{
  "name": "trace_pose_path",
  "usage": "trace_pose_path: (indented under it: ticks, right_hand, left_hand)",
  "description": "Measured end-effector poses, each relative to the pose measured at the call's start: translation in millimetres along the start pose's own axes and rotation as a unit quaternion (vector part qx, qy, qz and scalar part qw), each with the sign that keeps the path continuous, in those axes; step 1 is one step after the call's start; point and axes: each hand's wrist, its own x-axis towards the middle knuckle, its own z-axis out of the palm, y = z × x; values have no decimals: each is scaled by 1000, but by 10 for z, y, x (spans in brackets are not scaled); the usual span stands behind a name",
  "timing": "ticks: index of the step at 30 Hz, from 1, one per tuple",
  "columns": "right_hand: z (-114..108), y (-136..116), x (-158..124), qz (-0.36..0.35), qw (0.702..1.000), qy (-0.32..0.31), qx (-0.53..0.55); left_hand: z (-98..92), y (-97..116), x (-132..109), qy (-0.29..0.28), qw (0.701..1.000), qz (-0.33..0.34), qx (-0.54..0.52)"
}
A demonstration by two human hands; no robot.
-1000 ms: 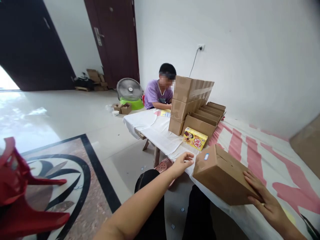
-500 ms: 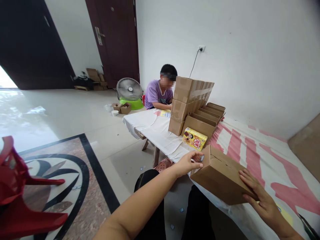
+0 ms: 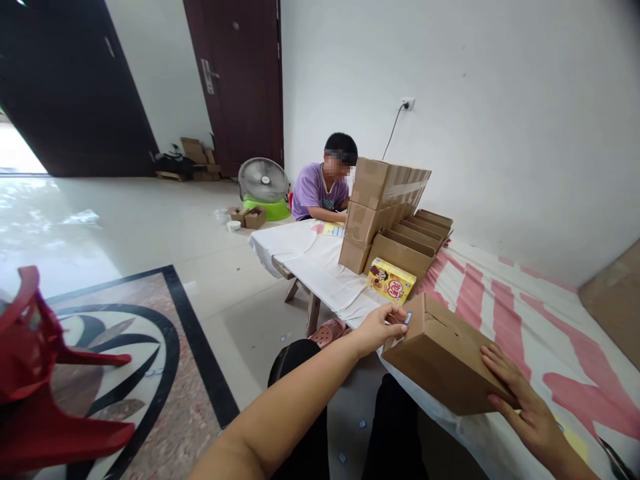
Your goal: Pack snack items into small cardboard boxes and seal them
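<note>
A closed brown cardboard box is tilted over the near edge of the table. My right hand grips its right end, fingers on top and thumb on the near side. At the box's left end, my left hand has its thumb and forefinger curled in a pinch. A small blue-and-white piece, perhaps a sticker or a bit of backing, shows at those fingertips, close against the box's end face. Just beyond the box, a yellow printed carton leans against an open cardboard box.
Taped boxes stand stacked behind the carton, with several open boxes beside them. A person in a purple shirt sits at the table's far end. A white and pink cloth covers the table. A red plastic chair stands left.
The whole view has shifted slightly to the right and down. Both hands stay on the box, and the blue on the small piece at my left fingertips shows more clearly.
</note>
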Motion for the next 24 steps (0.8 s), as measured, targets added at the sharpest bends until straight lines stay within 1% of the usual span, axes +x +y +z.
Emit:
trace_pose_path:
  ticks: [2, 3, 4, 6, 8, 9, 10, 12, 15, 20, 24]
  right_hand:
    - [-4, 4, -19, 4, 1000, 1, 3]
    - [-5, 6, -27, 5, 1000, 2, 4]
    - [-5, 8, -33, 6, 1000, 2, 5]
    - [-2, 16, -41, 6, 1000, 4, 6]
    - [5, 25, -43, 6, 1000, 7, 7]
    - [8, 30, -43, 7, 1000, 7, 8]
    - [11, 34, -42, 8, 1000, 7, 8]
    - [12, 41, -43, 10, 1000, 3, 8]
    - [7, 47, -49, 10, 1000, 0, 9]
    - [7, 55, -67, 13, 1000, 6, 6]
    - [9, 51, -70, 15, 1000, 7, 8]
  left_hand:
    - [10, 3, -15, 18, 996, 34, 86]
    - [13, 5, -27, 26, 987, 63, 143]
    - [15, 7, -39, 32, 974, 97, 202]
    - [19, 2, -62, 38, 937, 174, 300]
    - [23, -10, -71, 42, 902, 233, 361]
    - [26, -16, -69, 46, 887, 251, 384]
    - [29, -19, -64, 49, 876, 262, 402]
    - [35, -17, -49, 49, 862, 269, 426]
    - [46, 12, -28, 39, 860, 267, 433]
    - [69, 42, -3, 44, 877, 255, 404]
    - [84, 26, 17, 51, 873, 256, 412]
